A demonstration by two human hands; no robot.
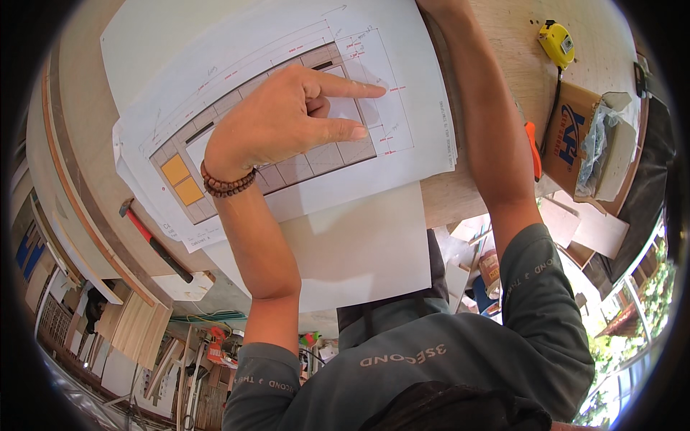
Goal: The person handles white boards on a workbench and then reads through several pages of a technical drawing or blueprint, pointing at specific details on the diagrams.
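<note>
My left hand (280, 118), with a brown bead bracelet (227, 185) at the wrist, is over a printed cabinet drawing (402, 154). Its index finger and thumb stretch out apart toward the drawing's right-hand dimension lines, while the other fingers curl in; nothing is held. The drawing shows wood-grain panels, two yellow-orange blocks and red dimension marks. It lies on top of several white sheets, and a blank sheet (359, 248) hangs below it toward my body. My right forearm (489, 108) reaches along the drawing's right side; the upper edge cuts off the right hand, hiding its fingers.
At the upper right lies a yellow tape measure (557, 44). Below it stands an open cardboard box (571, 136) with clear plastic inside. An orange tool (532, 151) is partly behind my right arm. A hammer (158, 241) with a red-and-black handle rests left. Wood offcuts (133, 323) fill the lower left.
</note>
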